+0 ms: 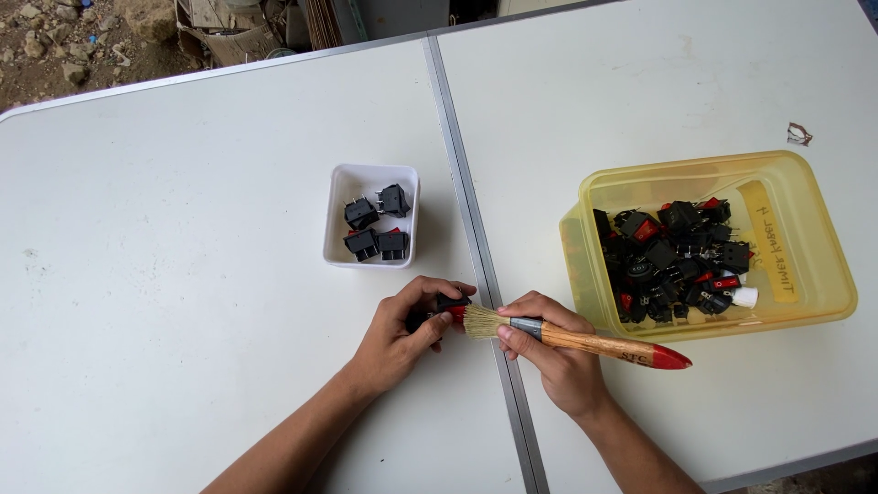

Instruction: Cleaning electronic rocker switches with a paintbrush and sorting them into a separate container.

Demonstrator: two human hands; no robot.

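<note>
Left hand (395, 340): we log it near the counter's (183, 274) near edge, just left of the centre seam; grip closed around a small black rocker switch (445, 305) with a red face, thumb and fingers pinching it.
Right hand (558, 357): we log it just right of the seam; grip closed around the metal ferrule and upper handle of a paintbrush (585, 341).
Paintbrush: wooden handle with a red tip pointing toward the counter's right edge; pale bristles pointing left and touching the held switch.
Seam (476, 238): a grey metal strip running from near edge to far edge between the counter's two white halves.
White tub (340, 212): small, square, standing just left of the seam, beyond the left hand; we count four black switches (377, 229) in it, some with a little red showing.
Yellow bin (814, 247): translucent, rectangular, on the right half toward the right edge; it holds a heap of black and red switches (677, 261) and one white part (745, 296).
Far edge: bare ground and rubble (82, 41) beyond the far-left corner.
</note>
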